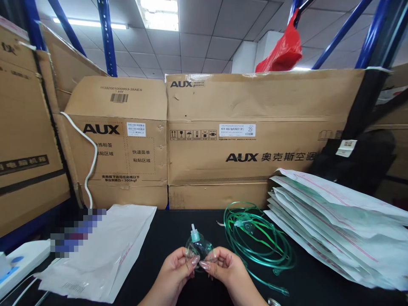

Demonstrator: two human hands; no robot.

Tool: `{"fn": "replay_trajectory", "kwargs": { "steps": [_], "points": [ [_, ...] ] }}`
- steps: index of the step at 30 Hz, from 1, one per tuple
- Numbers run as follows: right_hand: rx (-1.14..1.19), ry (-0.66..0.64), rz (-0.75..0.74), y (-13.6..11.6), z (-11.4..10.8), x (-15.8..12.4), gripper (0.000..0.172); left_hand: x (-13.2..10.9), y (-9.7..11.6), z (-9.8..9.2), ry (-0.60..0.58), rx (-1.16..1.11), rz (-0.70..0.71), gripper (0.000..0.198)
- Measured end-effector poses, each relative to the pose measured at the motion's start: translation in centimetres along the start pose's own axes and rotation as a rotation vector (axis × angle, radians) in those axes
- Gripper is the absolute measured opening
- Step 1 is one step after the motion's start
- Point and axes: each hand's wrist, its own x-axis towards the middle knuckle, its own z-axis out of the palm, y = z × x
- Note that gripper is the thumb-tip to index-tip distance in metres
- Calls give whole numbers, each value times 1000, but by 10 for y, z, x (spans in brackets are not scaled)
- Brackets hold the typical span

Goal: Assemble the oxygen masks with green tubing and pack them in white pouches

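Note:
A clear green oxygen mask (198, 244) with a pale connector at its top is held up above the black table, between both of my hands. My left hand (180, 265) pinches its left rim between thumb and fingers. On the opposite rim, my right hand (223, 265) has a matching pinch, its thumb close to the left one. Right of my hands lies a loose coil of green tubing (280, 257). A second small clear mask (247, 225) rests within that coil, with bright green straps around it.
White plastic packages are stacked (338, 225) at the right. Another white package (105, 250) lies left, beside a white power strip (28, 259). Cardboard panels (216, 170) wall off the back of the black table (168, 229). A white cable (95, 157) hangs at the left.

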Motion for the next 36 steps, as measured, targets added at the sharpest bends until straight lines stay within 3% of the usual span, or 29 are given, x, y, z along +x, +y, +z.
{"fn": "replay_trajectory", "kwargs": {
  "steps": [4, 6, 9, 17, 28, 36],
  "points": [
    [-35, 158, -115, 8, -1, 4, 56, 2, 3, -7, 47, -124, -40, 23],
    [-81, 187, -159, 7, -1, 3, 50, 2, 3, -10, 58, -163, -58, 23],
    [-100, 112, -123, 1, 0, -2, 41, 3, 3, -12, 37, -188, -73, 20],
    [-28, -81, 11, -1, 1, -4, 38, -3, 7, -1, -64, -144, -74, 15],
    [69, -79, 40, 4, -4, -3, 33, -4, 3, 0, -105, -12, 61, 11],
    [158, -61, 65, 11, -5, 2, 37, -5, 5, 1, -134, -34, -2, 12]
  ]
}}
